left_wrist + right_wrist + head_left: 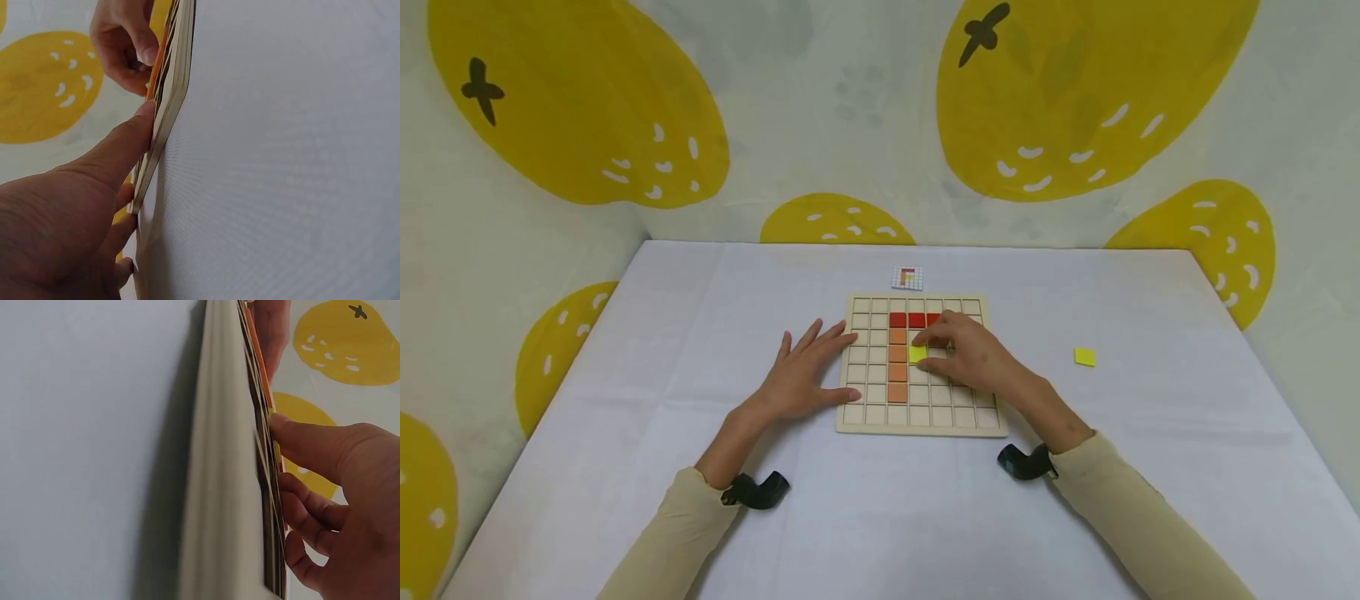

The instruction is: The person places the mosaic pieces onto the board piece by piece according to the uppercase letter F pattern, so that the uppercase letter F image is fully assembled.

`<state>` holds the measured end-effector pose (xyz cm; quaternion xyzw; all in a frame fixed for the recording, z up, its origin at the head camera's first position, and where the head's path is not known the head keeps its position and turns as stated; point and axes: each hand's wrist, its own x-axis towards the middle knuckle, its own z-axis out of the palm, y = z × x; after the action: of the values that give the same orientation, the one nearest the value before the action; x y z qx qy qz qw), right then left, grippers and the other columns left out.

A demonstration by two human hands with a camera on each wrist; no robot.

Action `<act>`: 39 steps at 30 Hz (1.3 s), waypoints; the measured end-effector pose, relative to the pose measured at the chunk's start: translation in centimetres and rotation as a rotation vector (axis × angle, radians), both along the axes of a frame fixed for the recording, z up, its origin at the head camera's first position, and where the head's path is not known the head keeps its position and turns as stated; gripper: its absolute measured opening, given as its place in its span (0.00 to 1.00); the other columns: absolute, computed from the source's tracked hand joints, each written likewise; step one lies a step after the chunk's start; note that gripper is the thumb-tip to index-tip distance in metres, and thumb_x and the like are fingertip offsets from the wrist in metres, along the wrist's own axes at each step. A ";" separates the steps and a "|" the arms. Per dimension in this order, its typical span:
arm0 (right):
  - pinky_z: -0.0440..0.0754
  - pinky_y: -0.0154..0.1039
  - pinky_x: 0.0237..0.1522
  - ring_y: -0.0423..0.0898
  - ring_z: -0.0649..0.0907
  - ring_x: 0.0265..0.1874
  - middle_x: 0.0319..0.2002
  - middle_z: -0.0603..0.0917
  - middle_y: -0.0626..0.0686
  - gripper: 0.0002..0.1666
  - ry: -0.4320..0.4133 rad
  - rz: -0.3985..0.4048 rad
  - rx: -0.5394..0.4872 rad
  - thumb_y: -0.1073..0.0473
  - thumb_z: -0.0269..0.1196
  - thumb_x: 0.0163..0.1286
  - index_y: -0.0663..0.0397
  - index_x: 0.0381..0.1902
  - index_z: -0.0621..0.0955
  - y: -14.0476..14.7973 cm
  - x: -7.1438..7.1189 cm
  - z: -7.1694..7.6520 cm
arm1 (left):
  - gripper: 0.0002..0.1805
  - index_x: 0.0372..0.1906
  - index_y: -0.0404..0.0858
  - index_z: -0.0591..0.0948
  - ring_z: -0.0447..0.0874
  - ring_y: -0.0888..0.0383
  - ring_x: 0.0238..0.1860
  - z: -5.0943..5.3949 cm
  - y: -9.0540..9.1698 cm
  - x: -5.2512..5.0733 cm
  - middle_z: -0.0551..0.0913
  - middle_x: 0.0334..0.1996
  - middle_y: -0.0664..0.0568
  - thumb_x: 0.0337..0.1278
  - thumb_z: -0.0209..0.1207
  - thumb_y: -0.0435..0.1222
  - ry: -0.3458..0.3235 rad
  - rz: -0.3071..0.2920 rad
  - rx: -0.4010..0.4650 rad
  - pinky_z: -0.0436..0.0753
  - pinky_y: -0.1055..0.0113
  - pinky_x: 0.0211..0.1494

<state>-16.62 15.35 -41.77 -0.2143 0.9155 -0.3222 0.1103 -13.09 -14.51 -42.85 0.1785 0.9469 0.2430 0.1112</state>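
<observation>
A wooden grid board [940, 421] lies on the white table. It holds a column of orange tiles [897, 372] and a row of red tiles [898, 320] at the column's top. Thumb and index finger of my right hand [973, 354] pinch a yellow square tile [917, 355] at a cell just right of the orange column. My left hand [793, 379] rests on the board's left edge, fingers spread. In the left wrist view its thumb [119, 147] touches the board's rim. Part of the red row is hidden behind my right hand.
Another yellow tile [1085, 357] lies on the table to the right of the board. A small pattern card [907, 277] with a coloured grid sits behind the board. Walls with yellow fruit prints [838, 221] stand behind and beside the table.
</observation>
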 end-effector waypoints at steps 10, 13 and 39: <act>0.79 0.45 0.53 0.48 0.80 0.49 0.49 0.83 0.50 0.20 -0.012 -0.085 -0.036 0.54 0.76 0.65 0.49 0.54 0.87 3.5 0.3 0.1 | 0.49 0.81 0.51 0.65 0.40 0.43 0.87 -0.2 -0.1 0.1 0.56 0.85 0.54 0.57 0.71 0.57 0.005 -0.002 0.009 0.34 0.29 0.83; 0.78 0.45 0.51 0.49 0.79 0.48 0.47 0.83 0.51 0.21 -0.007 -0.112 -0.034 0.55 0.76 0.65 0.50 0.54 0.87 4.8 0.2 0.0 | 0.48 0.81 0.50 0.65 0.41 0.42 0.87 -0.4 -0.2 0.3 0.57 0.85 0.53 0.57 0.72 0.57 0.008 -0.002 0.007 0.35 0.27 0.82; 0.74 0.34 0.50 0.49 0.78 0.51 0.53 0.85 0.54 0.21 0.050 -0.260 0.043 0.53 0.73 0.68 0.51 0.57 0.86 14.7 0.6 1.3 | 0.48 0.80 0.51 0.66 0.40 0.44 0.88 -0.2 -0.2 0.0 0.56 0.85 0.54 0.57 0.71 0.57 0.002 -0.012 0.014 0.35 0.29 0.83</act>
<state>-15.98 30.03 -40.42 -0.0993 0.9447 -0.3087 0.0491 -13.12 -14.73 -43.07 0.1854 0.9442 0.2489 0.1106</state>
